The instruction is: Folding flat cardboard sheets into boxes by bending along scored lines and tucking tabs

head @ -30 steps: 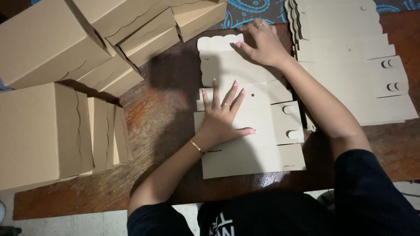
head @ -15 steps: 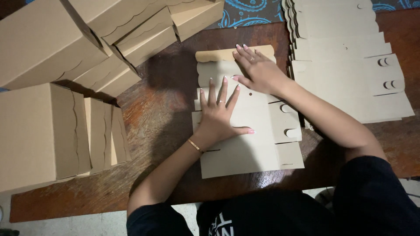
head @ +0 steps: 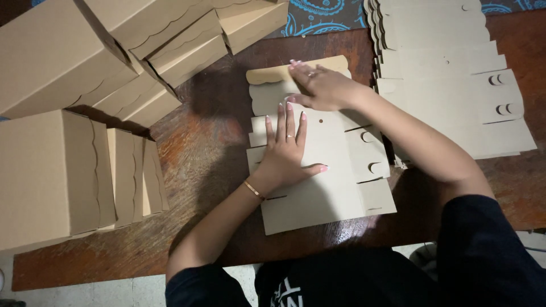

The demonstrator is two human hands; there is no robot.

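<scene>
A flat, die-cut cardboard box blank (head: 333,193) lies on the dark wooden table (head: 210,153) in front of me. My left hand (head: 287,150) rests palm down on the blank's middle, fingers spread. My right hand (head: 321,85) presses on the blank's far scalloped flap (head: 273,74), which is folded toward me so its browner side shows. Neither hand grips anything.
A stack of flat blanks (head: 449,85) lies to the right. Several assembled cardboard boxes (head: 51,170) crowd the table's left side and far left corner (head: 148,45). A blue patterned cloth (head: 324,20) shows at the far edge. The near table edge runs just below the blank.
My right hand has drawn the far scalloped flap toward me, folding it over. My left hand stayed flat on the blank's middle.
</scene>
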